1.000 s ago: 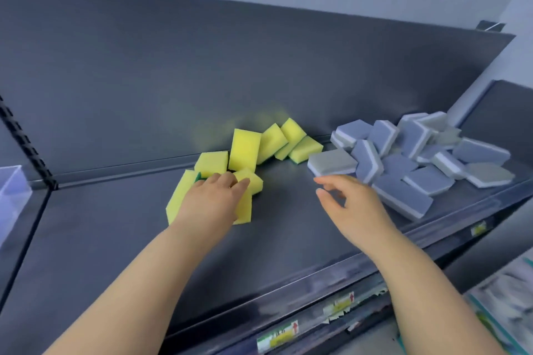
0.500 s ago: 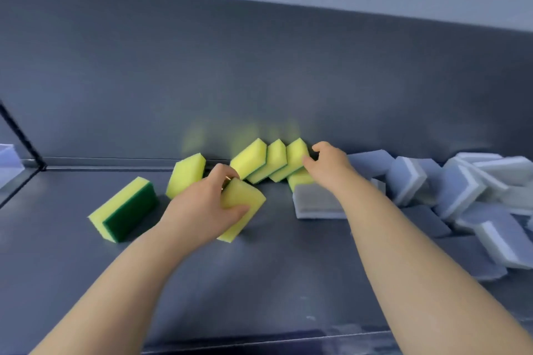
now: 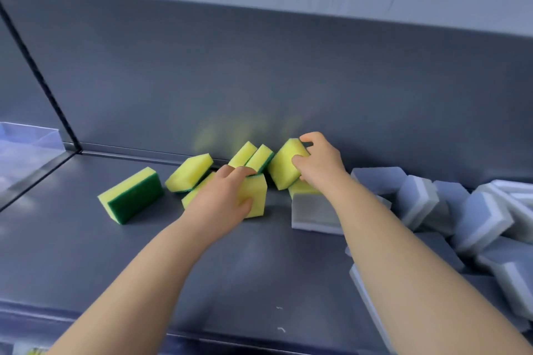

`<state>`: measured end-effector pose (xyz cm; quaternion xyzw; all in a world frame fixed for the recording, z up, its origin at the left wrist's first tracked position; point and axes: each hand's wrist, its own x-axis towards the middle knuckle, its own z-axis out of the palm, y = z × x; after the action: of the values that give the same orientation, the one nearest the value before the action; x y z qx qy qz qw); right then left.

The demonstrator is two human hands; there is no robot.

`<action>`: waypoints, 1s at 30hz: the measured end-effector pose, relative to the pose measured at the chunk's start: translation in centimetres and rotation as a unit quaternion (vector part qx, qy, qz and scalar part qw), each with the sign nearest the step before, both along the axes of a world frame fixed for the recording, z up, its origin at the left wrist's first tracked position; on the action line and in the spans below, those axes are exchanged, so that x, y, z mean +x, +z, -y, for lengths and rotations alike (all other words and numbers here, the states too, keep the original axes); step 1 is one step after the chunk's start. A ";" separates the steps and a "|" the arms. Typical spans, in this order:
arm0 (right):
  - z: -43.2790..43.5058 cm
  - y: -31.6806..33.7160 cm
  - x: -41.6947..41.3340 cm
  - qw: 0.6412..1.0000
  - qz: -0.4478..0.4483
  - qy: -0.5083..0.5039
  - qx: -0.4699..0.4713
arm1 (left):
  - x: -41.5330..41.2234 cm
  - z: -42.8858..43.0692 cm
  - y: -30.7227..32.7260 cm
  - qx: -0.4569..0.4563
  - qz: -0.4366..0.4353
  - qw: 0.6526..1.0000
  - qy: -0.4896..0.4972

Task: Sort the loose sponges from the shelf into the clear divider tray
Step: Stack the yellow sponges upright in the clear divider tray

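Several yellow-and-green sponges lie at the back of the dark shelf (image 3: 86, 262). My left hand (image 3: 222, 202) grips one yellow sponge (image 3: 256, 196) near the middle. My right hand (image 3: 320, 161) grips another yellow sponge (image 3: 284, 166), tilted up against the back panel. One sponge (image 3: 131, 194) lies apart to the left with its green side showing. Two more (image 3: 251, 155) lean together between my hands. A corner of the clear divider tray (image 3: 31, 138) shows at the far left, beyond the shelf post.
A heap of grey-and-white sponges (image 3: 461, 210) fills the right of the shelf, and one grey sponge (image 3: 314, 213) lies under my right forearm. A black slotted upright (image 3: 43, 78) separates this bay from the left one. The shelf's front lip (image 3: 259, 337) runs below my arms.
My right hand has closed round a yellow sponge at the back and tipped it up. My left hand keeps its sponge, now turned more upright. The view has shifted closer.
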<state>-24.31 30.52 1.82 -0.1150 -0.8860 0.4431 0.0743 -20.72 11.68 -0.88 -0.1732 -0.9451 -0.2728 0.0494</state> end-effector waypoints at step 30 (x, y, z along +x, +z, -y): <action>8.4 -1.2 11.6 0.936 -0.249 0.201 0.144 | 10.0 10.4 2.6 0.052 -0.138 0.987 0.070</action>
<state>-12.68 22.17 0.61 0.1917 -0.8981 0.3305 0.2179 -10.67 1.24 1.75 -0.1396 -0.9233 -0.2913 0.2075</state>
